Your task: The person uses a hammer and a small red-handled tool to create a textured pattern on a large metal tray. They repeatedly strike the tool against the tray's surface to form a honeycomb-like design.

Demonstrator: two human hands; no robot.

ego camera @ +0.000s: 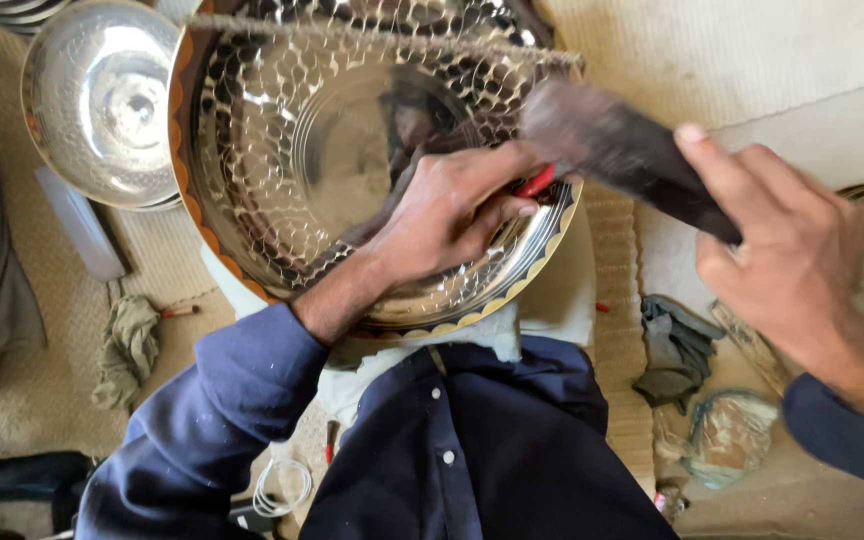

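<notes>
A large hammered metal tray (282,130) with a scalloped orange and cream rim leans against my lap. My left hand (447,215) rests on its inner face, shut on a thin red-handled tool (536,181) whose tip touches the metal near the right rim. My right hand (787,250) grips a dark hammer (617,150), blurred, held just above and right of the red tool. The hammer's head hovers over the tray's right edge.
A second shiny metal bowl (102,100) lies at upper left. A crumpled rag (130,345) sits on the woven mat (32,290) at left. Dark cloth (677,350) and a round lid (730,435) lie at right. A coil of white wire (282,487) is near my lap.
</notes>
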